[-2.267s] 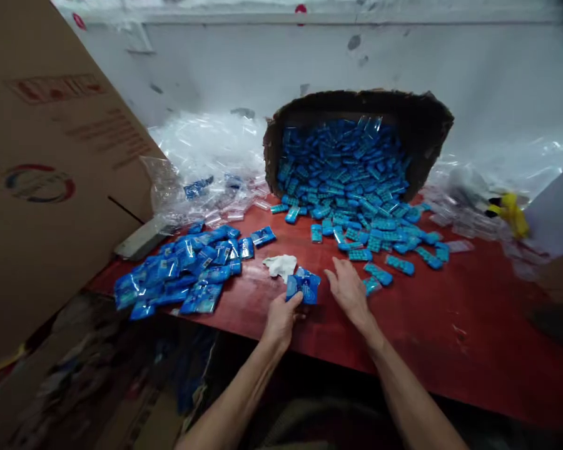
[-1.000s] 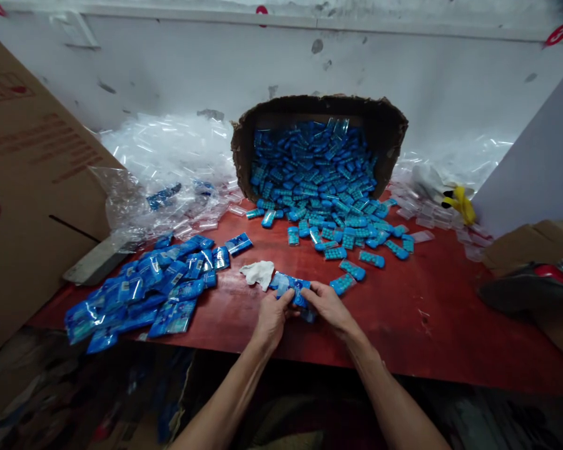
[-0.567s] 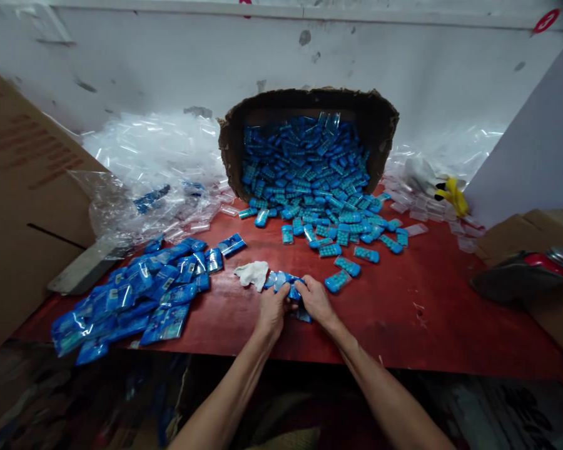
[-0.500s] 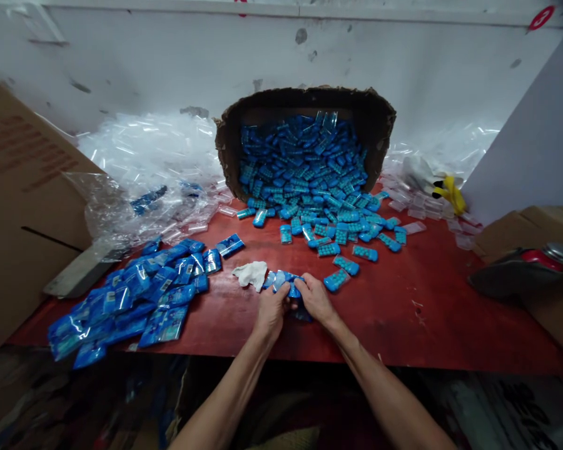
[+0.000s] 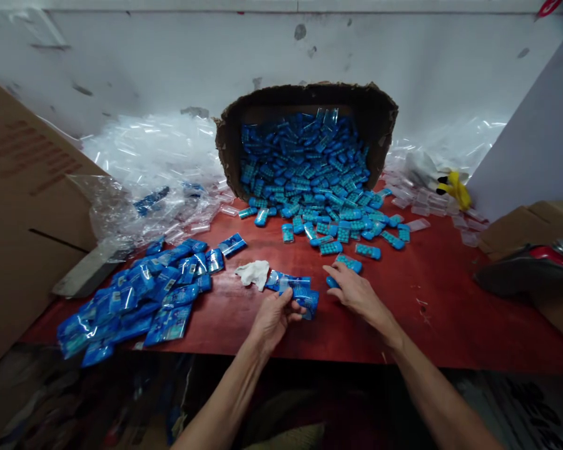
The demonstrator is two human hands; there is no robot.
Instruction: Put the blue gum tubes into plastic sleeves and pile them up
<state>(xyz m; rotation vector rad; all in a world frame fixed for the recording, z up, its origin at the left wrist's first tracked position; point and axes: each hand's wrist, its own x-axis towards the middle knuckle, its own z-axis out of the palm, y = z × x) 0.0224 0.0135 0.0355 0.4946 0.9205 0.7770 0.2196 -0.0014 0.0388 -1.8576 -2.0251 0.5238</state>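
My left hand (image 5: 273,317) is closed on a blue printed plastic pouch (image 5: 310,302) near the front of the red table. Just behind that pouch lies a flat stack of similar blue pouches (image 5: 276,279), beside a crumpled white scrap (image 5: 253,273). Over a small blue case with teal dots (image 5: 331,282) is my right hand (image 5: 354,290), its thumb and fingers apart on either side and partly hiding it; whether they touch it I cannot tell. Another such case (image 5: 349,262) lies just beyond the fingers.
A torn cardboard box (image 5: 223,150) on its side spills many blue cases (image 5: 309,181) onto the red table (image 5: 403,312). Filled blue pouches (image 5: 136,294) are heaped at left. Clear plastic covers (image 5: 150,150) pile behind, and cardboard boxes (image 5: 32,175) flank both sides.
My right hand has left the pouch and moved right and slightly back, over a blue case. My left hand keeps the pouch, now shown more openly. The view has shifted slightly.
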